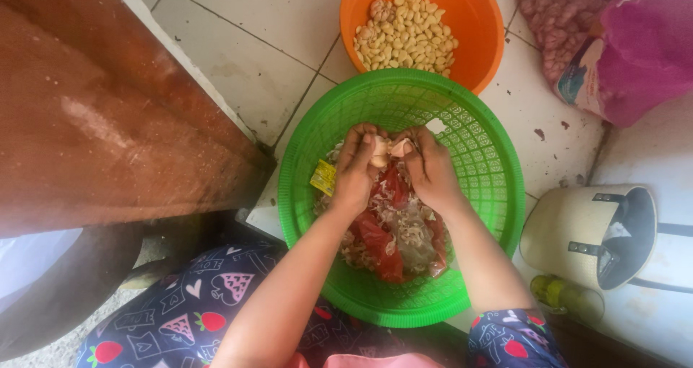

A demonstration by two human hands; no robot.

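My left hand (356, 172) and my right hand (431, 167) meet over a green plastic basket (482, 144), both gripping one pale garlic bulb (384, 150) between the fingertips. Under my hands the basket holds papery garlic skins, red and clear plastic scraps (390, 234) and a small yellow packet (323, 177). Just beyond the basket stands an orange bowl (469, 14) with a heap of peeled garlic cloves (406, 40).
A pink mesh sack of garlic bulbs (613, 36) lies at the top right on the white tiled floor (245, 58). A cream bag with black straps (588, 234) and a yellowish bottle (567, 296) sit to the right. A brown wooden surface (94, 123) fills the left.
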